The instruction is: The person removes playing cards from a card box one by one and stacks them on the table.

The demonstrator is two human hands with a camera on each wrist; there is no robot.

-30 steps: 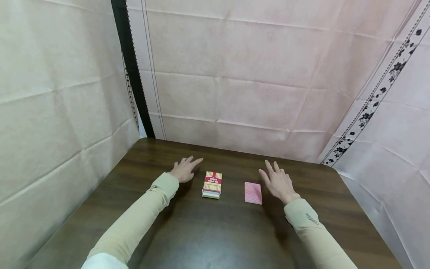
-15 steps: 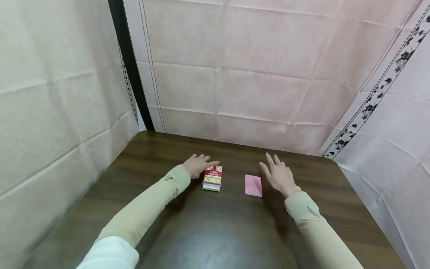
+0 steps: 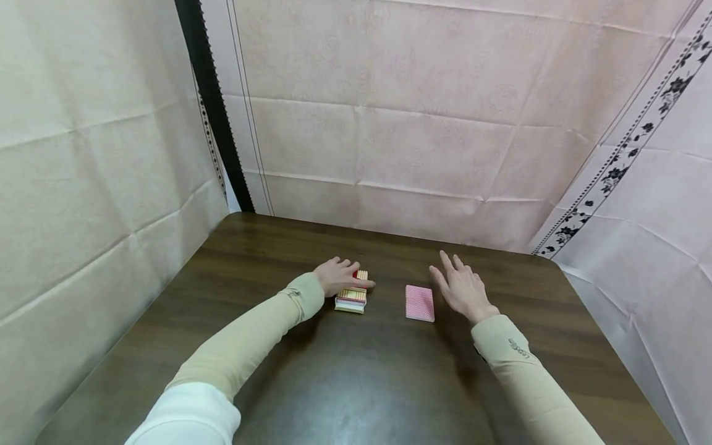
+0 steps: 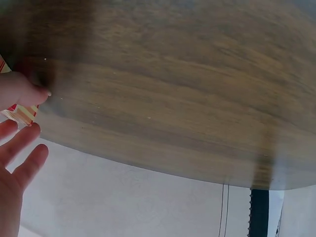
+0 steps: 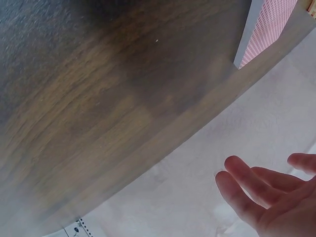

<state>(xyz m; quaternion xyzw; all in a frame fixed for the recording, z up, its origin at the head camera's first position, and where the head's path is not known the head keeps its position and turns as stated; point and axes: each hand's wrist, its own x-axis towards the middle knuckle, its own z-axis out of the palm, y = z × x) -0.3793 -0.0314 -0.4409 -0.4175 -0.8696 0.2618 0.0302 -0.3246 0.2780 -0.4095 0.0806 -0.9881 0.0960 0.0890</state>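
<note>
left hand (image 3: 340, 283) curled over card box (image 3: 352, 298) at frame centre, box unlifted; right hand (image 3: 463, 289) spread beside untouched card deck (image 3: 419, 303).

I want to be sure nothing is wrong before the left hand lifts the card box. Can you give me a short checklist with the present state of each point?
1. Left hand is on the card box: ok, it lies over the far end of the box.
2. Fingers are closed firmly around the box: cannot tell, the wrist view shows only a fingertip at its corner.
3. Box lies flat on the table: ok.
4. Right hand is out of the way: ok, open, beside the red-backed card deck, not touching it as far as the head view shows.
5. Deck is apart from the box: ok, bare table lies between them.
</note>
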